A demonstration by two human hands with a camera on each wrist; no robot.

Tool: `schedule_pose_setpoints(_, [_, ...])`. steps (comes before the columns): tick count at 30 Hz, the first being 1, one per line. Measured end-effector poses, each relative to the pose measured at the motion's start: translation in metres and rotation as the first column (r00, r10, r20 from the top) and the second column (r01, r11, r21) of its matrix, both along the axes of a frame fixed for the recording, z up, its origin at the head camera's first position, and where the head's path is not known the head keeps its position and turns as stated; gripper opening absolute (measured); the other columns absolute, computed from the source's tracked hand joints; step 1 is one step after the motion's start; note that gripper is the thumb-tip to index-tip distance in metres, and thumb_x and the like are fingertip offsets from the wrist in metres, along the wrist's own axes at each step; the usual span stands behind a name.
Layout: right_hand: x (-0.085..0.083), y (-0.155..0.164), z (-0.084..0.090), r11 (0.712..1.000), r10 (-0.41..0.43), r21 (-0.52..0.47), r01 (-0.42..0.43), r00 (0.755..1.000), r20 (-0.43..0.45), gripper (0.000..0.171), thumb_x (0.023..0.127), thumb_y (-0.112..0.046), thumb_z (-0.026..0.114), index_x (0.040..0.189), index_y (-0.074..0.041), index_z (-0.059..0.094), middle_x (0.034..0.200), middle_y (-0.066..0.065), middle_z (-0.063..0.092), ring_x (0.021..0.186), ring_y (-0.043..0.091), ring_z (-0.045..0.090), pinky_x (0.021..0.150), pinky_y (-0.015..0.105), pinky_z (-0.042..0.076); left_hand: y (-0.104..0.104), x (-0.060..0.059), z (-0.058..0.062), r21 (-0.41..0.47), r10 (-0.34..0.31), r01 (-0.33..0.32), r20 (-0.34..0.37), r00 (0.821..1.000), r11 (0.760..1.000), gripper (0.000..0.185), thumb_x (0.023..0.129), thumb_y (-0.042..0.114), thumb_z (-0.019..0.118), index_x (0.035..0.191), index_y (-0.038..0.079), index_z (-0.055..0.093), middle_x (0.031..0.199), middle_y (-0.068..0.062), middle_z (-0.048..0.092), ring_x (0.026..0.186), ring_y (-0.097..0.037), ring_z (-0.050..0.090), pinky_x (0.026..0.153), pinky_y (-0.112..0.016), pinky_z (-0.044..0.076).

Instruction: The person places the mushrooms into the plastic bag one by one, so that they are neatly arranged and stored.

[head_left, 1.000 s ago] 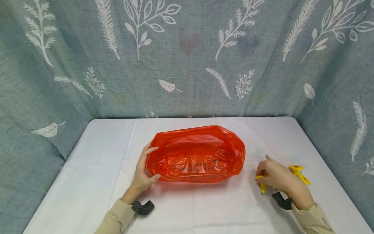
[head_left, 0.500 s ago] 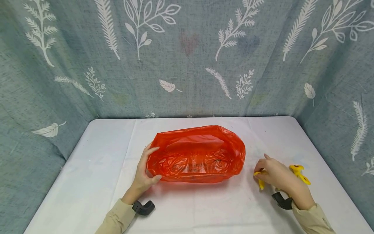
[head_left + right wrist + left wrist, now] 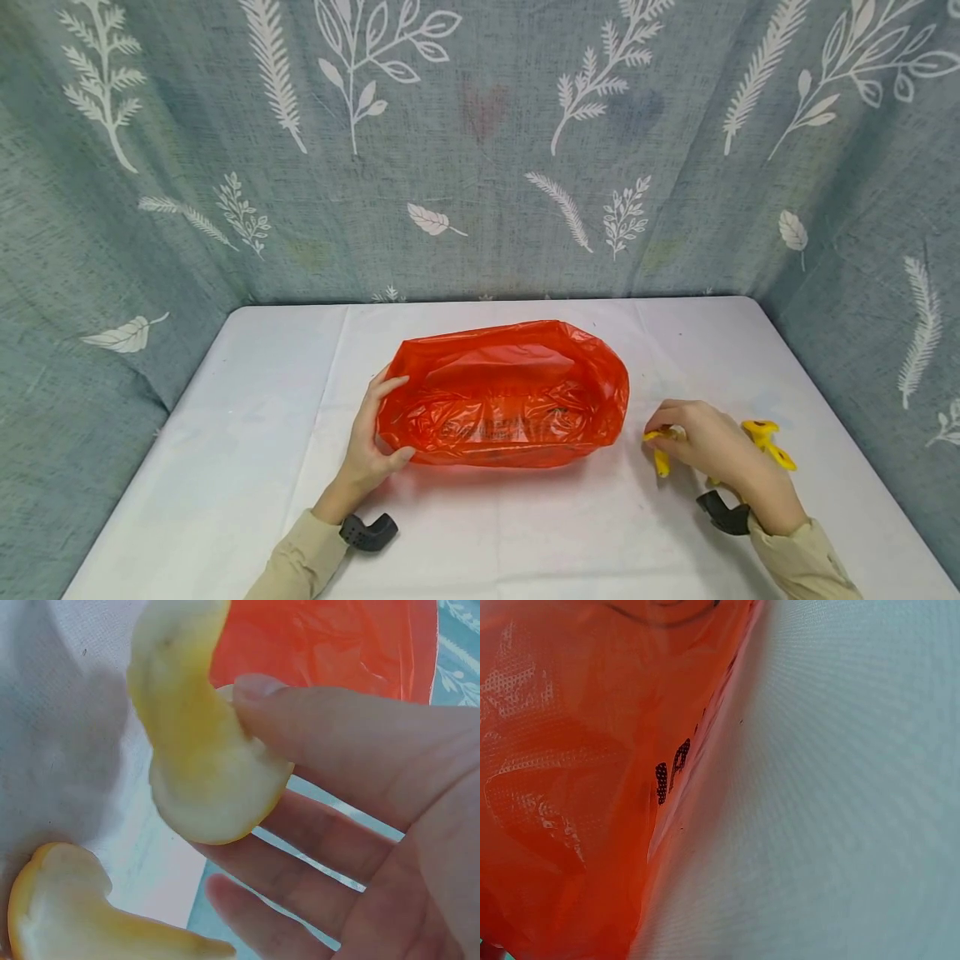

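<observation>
Two hands work on a white tabletop [image 3: 247, 433]. The left hand [image 3: 369, 446] grips the left end of an orange plastic bag [image 3: 502, 396]: the thumb hooks under the near lower edge and the fingers curve up against the bag's left wall. The left wrist view shows the bag's wall [image 3: 570, 780] at close range, resting on the tabletop, with dark print on the film.

The right hand [image 3: 701, 442] pinches a piece of yellow peel [image 3: 660, 450] between thumb and fingers. The right wrist view shows the thumb [image 3: 337, 742] pressing the peel piece [image 3: 202, 765] against the fingers, with the pale inner side of the peel facing the camera. The held piece is to the right of the bag, near it but not touching, just above the tabletop.

A second piece of peel [image 3: 767, 442] lies on the tabletop just behind the right hand, toward the right edge. In the right wrist view another peel piece [image 3: 82, 919] appears at the lower left; whether it is this same piece cannot be told.

The bag lies at the centre of the tabletop with its mouth open upward. Both forearms wear beige sleeves [image 3: 300, 562] with a black wrist mount [image 3: 366, 532] at each cuff. A grey-blue curtain with white leaf print [image 3: 480, 150] encloses the tabletop on three sides.
</observation>
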State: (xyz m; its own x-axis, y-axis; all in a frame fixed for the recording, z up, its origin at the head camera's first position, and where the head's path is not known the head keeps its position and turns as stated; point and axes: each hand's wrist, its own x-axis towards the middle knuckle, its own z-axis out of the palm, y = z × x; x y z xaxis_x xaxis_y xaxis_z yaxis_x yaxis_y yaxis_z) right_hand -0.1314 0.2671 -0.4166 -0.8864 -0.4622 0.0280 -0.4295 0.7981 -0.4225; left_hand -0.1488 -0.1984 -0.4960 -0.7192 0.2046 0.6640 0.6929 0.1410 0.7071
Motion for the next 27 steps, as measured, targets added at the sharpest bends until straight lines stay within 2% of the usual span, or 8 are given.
schedule_pose_setpoints(5, [0.0, -0.001, 0.0, 0.999, -0.022, -0.04, 0.021, 1.0, -0.021, 0.013, 0.082, -0.012, 0.08, 0.09, -0.021, 0.076, 0.09, -0.015, 0.066, 0.085, 0.012, 0.063, 0.074, 0.036, 0.055, 0.0, 0.0, -0.001, -0.004, 0.003, -0.003, 0.005, 1.0, 1.0, 0.084, 0.073, 0.034, 0.079, 0.14, -0.004, 0.045, 0.154, -0.022, 0.032, 0.139, -0.041, 0.032, 0.112, -0.037, 0.033])
schedule_pose_setpoints(10, [-0.001, 0.0, -0.001, 0.992, -0.005, -0.122, -0.003, 0.998, -0.062, 0.016, 0.082, -0.008, 0.08, 0.092, -0.02, 0.076, 0.091, -0.015, 0.067, 0.088, 0.012, 0.064, 0.079, 0.041, 0.056, 0.0, 0.0, -0.001, -0.009, 0.011, -0.011, 0.001, 1.0, 1.0, 0.083, 0.075, 0.039, 0.078, 0.139, -0.003, 0.045, 0.154, -0.021, 0.032, 0.14, -0.04, 0.03, 0.114, -0.036, 0.029])
schedule_pose_setpoints(18, [-0.003, 0.005, -0.002, 0.958, 0.031, -0.281, -0.052, 0.996, -0.081, 0.015, 0.083, -0.006, 0.078, 0.095, -0.015, 0.076, 0.094, -0.011, 0.069, 0.087, 0.009, 0.065, 0.076, 0.032, 0.059, -0.001, 0.0, -0.002, -0.012, 0.013, -0.013, -0.012, 1.0, 1.0, 0.083, 0.077, 0.041, 0.077, 0.139, -0.005, 0.045, 0.154, -0.022, 0.032, 0.14, -0.042, 0.03, 0.114, -0.035, 0.029])
schedule_pose_setpoints(22, [-0.003, 0.007, 0.001, 0.945, 0.033, -0.321, -0.058, 0.996, -0.083, 0.016, 0.084, -0.007, 0.077, 0.097, -0.017, 0.076, 0.096, -0.008, 0.07, 0.088, 0.009, 0.065, 0.075, 0.028, 0.058, -0.001, 0.0, -0.002, -0.015, 0.014, -0.015, -0.007, 1.0, 1.0, 0.083, 0.076, 0.041, 0.076, 0.14, -0.004, 0.045, 0.153, -0.022, 0.033, 0.14, -0.041, 0.031, 0.114, -0.035, 0.029])
schedule_pose_setpoints(27, [-0.001, 0.011, 0.007, 0.918, 0.033, -0.393, -0.046, 0.999, -0.04, 0.018, 0.086, -0.008, 0.076, 0.101, -0.018, 0.076, 0.099, -0.007, 0.071, 0.092, 0.008, 0.065, 0.076, 0.026, 0.057, -0.001, -0.001, -0.002, -0.021, 0.026, -0.026, -0.008, 1.0, 0.999, 0.085, 0.077, 0.045, 0.076, 0.14, -0.002, 0.045, 0.153, -0.021, 0.035, 0.141, -0.04, 0.03, 0.114, -0.036, 0.027])
